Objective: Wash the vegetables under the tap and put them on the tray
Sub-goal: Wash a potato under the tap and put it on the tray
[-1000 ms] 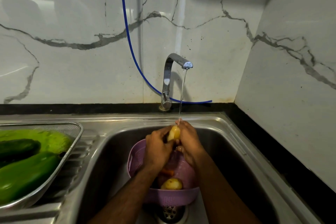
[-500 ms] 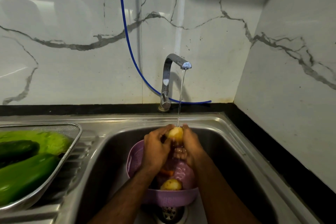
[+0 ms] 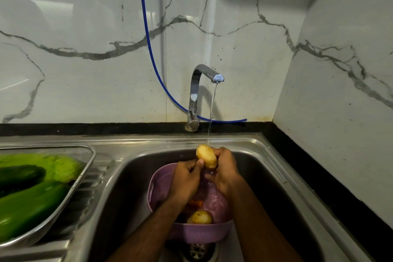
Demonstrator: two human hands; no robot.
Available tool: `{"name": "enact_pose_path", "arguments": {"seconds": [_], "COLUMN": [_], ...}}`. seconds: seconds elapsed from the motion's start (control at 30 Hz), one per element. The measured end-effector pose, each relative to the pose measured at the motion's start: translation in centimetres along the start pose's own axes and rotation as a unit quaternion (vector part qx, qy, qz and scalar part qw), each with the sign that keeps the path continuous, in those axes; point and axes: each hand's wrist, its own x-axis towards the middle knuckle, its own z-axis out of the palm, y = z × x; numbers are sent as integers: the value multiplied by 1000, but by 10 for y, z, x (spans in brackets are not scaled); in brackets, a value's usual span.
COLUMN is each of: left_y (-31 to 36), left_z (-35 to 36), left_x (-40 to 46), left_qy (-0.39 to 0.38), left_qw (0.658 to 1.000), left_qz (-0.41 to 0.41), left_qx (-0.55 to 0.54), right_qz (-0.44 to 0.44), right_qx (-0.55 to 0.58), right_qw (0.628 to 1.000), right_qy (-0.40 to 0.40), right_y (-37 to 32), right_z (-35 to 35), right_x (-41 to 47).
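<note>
Yellow potato [image 3: 206, 156] sits now higher and more upright than before, under the tap [image 3: 204, 91] water, above the purple colander [image 3: 197, 234]; my left hand [image 3: 186, 178] and right hand [image 3: 225, 168] curl around it.

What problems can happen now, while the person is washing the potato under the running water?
The wet potato, held high between the left hand and right hand, could slip from the grip and fall into the purple colander or the sink. The stream from the tap lands on it, so water may splash outward. The tray already holds big green vegetables, leaving little room.
</note>
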Motion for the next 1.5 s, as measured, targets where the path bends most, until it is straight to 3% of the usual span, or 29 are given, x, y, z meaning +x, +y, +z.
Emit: {"name": "enact_pose_path", "arguments": {"seconds": [0.07,0.17,0.27,0.43,0.63,0.73,0.87,1.1,1.27,1.4,1.5], "left_y": [5,6,1,-6,-1,1,0,-3,-2,1,0], "left_z": [1,0,-3,-7,-5,-5,-6,-11,-11,-9,-10], "left_x": [-2,-1,2,3,4,3,4,4,1,-1,1], "left_qy": [-21,0,21,-16,31,39,34,-24,-73,-147,-140], "left_qw": [999,995,996,999,997,996,996,996,983,958,935], "left_qz": [-6,-18,-5,35,74,82,85,69,19,-132,-177], "left_qx": [-48,-93,-91,-12,-2,6,6,-60,-166,-208,-273], "right_qz": [3,7,-47,-117,-83,-98,-116,-73,-71,-44,-18], "right_qx": [-41,-18,-38,-74,6,-48,-108,24,12,50,76], "right_qw": [999,998,996,990,993,986,982,994,993,996,994], "right_qy": [-6,-57,-62,-29,-90,-130,-103,-75,-97,-66,-80], "right_y": [-1,-3,1,5,5,5,8,5,1,-1,-1], "right_z": [-1,-3,1,6,4,1,11,10,5,0,-1], "right_x": [-5,-8,-2,7,4,-3,-1,6,1,1,-4]}}
